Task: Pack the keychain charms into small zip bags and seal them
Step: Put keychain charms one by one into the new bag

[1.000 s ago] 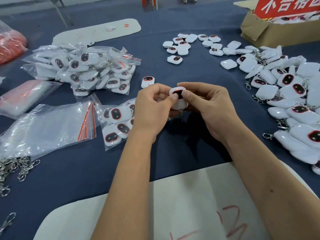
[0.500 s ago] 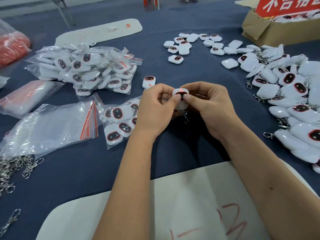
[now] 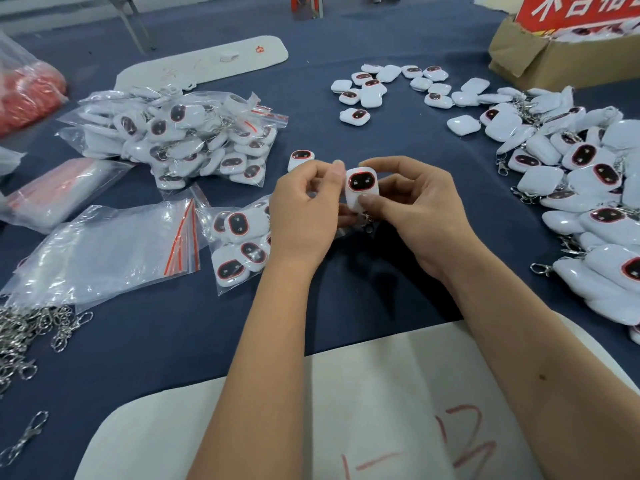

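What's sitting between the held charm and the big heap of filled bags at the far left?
In the head view, one loose charm lies on the cloth between the held charm and the heap of filled bags; nothing else.

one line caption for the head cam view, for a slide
Both hands, left and right, hold a white keychain charm face-up above the blue table, beside a partly filled zip bag.

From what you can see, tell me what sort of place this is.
Likely a small packing or assembly workshop: heaps of identical white charms, stacked empty zip bags, and a loose pile of metal clasps.
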`<move>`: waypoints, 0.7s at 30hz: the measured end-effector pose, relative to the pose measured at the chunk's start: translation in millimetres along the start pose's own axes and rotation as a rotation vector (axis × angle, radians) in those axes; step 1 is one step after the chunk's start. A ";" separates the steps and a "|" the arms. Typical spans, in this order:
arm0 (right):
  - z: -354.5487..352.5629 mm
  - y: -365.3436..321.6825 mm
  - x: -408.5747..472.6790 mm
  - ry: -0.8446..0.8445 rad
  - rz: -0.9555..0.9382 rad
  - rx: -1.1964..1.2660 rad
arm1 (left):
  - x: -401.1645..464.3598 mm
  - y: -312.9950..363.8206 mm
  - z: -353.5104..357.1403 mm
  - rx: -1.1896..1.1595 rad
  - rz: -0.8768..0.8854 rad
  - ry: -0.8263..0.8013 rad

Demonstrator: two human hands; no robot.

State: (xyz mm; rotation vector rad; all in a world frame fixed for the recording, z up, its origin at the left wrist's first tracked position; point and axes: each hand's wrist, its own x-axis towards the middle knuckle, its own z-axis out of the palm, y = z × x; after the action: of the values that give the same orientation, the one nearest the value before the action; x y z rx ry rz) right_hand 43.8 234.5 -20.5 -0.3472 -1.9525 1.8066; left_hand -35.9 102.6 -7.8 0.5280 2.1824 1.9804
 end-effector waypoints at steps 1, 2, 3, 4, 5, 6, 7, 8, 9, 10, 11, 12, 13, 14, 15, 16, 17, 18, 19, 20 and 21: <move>-0.4 0.3 0.8 0.011 0.017 -0.005 | 1.2 0.7 -0.3 0.037 0.016 0.080; -1.2 0.7 1.1 0.015 0.025 -0.012 | 2.2 1.2 -1.2 0.107 0.049 0.178; -1.4 1.2 1.1 0.014 0.018 -0.025 | 2.8 1.7 -2.8 0.195 0.089 0.280; -1.1 1.1 1.0 0.014 0.003 -0.043 | 2.8 2.5 -4.8 0.286 0.118 0.364; -0.1 1.3 0.7 0.016 -0.014 -0.061 | 2.4 2.9 -6.4 0.367 0.121 0.414; 1.0 1.3 0.6 0.020 -0.029 -0.073 | 1.4 3.4 -7.1 0.438 0.100 0.426; 1.8 1.3 0.7 0.026 -0.042 -0.087 | 1.1 3.1 -6.5 0.513 0.071 0.417; 2.3 1.2 0.9 0.027 -0.051 -0.098 | 0.3 3.1 -5.0 0.593 0.049 0.399; 2.1 1.9 0.9 0.024 -0.056 -0.104 | 0.0 2.8 -3.1 0.662 0.037 0.384; 2.0 2.7 1.4 0.021 -0.059 -0.100 | -0.7 3.0 -1.1 0.711 0.033 0.376; 2.0 3.5 1.8 0.021 -0.059 -0.098 | -0.9 3.3 0.3 0.746 0.029 0.375; 2.2 4.3 2.1 0.028 -0.054 -0.101 | -1.4 3.8 1.0 0.770 0.026 0.379; 2.5 5.0 2.2 0.043 -0.044 -0.105 | -1.4 4.1 1.1 0.781 0.029 0.384; 3.1 5.2 2.7 0.058 -0.035 -0.102 | -1.1 4.4 0.0 0.777 0.032 0.390; 3.7 5.7 3.2 0.067 -0.030 -0.096 | -0.7 4.8 -1.8 0.754 0.033 0.395; 4.5 5.2 3.5 0.066 -0.025 -0.079 | -0.3 5.6 -4.9 0.715 0.031 0.397; 5.4 4.4 3.4 0.060 -0.015 -0.046 | 0.1 6.2 -8.5 0.666 0.028 0.386; 6.0 3.2 3.3 0.047 -0.002 -0.005 | 0.6 6.9 -12.1 0.614 0.024 0.357; 6.9 2.6 2.9 0.031 0.012 0.018 | 1.0 8.0 -16.0 0.558 0.018 0.309; 7.4 2.2 2.5 0.019 0.026 0.014 | 1.8 8.8 -19.4 0.492 0.005 0.247; 8.3 2.0 1.4 0.003 0.038 -0.010 | 2.2 10.3 -22.6 0.416 -0.012 0.184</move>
State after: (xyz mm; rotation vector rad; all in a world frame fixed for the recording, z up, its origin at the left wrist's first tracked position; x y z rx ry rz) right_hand 38.3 228.1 -22.6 -0.3917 -1.9665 1.8193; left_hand -44.0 83.0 5.3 0.3911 2.7234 1.6245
